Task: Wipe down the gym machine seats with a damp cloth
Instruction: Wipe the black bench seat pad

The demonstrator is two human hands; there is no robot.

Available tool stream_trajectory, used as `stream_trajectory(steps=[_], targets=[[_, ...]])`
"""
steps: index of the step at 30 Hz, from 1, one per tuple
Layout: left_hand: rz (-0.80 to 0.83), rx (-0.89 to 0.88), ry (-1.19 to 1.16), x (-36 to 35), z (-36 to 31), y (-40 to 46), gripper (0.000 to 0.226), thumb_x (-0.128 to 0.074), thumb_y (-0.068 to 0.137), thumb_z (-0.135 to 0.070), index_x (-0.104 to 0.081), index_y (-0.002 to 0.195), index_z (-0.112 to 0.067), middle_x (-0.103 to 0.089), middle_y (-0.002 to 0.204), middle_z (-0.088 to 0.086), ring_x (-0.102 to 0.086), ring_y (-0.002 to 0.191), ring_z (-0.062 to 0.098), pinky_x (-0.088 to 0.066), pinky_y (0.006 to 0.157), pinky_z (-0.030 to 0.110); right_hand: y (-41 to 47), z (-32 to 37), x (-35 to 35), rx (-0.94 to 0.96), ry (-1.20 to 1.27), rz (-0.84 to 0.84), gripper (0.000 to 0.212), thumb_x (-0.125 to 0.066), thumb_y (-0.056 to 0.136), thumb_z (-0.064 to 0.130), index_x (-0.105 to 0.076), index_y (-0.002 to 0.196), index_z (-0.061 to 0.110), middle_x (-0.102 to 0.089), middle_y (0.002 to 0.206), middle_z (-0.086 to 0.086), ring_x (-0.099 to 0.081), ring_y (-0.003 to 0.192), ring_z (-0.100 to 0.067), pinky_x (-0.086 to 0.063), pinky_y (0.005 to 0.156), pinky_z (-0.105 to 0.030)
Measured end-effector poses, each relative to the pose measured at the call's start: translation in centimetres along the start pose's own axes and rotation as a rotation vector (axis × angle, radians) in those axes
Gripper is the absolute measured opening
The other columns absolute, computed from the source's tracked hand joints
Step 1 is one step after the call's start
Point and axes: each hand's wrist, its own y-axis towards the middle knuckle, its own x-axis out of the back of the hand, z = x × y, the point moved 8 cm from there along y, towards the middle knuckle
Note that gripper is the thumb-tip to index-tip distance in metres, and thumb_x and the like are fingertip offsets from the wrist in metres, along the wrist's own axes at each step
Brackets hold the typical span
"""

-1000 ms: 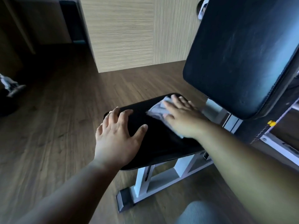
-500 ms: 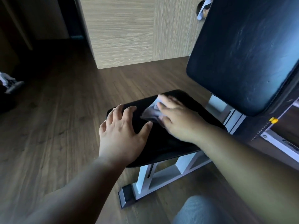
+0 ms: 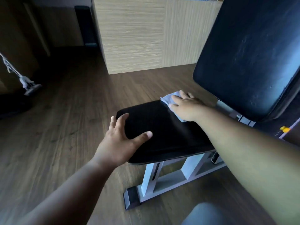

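A black padded seat [image 3: 164,132] sits low on a white metal frame [image 3: 164,179]. My right hand [image 3: 186,108] lies flat on a pale grey cloth [image 3: 168,99] at the seat's far right corner, pressing it down; most of the cloth is hidden under the hand. At the seat's near left corner my left hand [image 3: 118,140] rests with fingers spread, the thumb on the top surface. The black backrest pad [image 3: 250,59] rises at the right, close behind my right hand.
The floor is dark wood planks [image 3: 65,127]. A light wood-grain panel [image 3: 142,34] stands behind the seat. A rope with a weighted end [image 3: 26,85] hangs at the far left. A yellow adjustment knob [image 3: 283,128] shows on the machine at right.
My right hand has slid the cloth from the seat's middle to its far right corner. My left hand has shifted a little toward the near left corner, fingers spread wider.
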Motion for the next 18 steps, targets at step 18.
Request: stream_trajectory(steps=[18], targets=[[0.078, -0.064, 0.44, 1.0, 0.5, -1.5, 0.137, -0.026, 0.048, -0.107, 0.006, 0.157, -0.03, 0.006, 0.166, -0.007, -0.016, 0.151, 0.015, -0.023, 0.119, 0.042, -5.2, 2.1, -1.3, 0.151, 0.01, -0.034, 0.057, -0.02, 0.095, 0.057, -0.019, 0.151, 0.042, 0.003, 0.164, 0.011, -0.003, 0.151, -0.018, -0.017, 0.119, -0.046]])
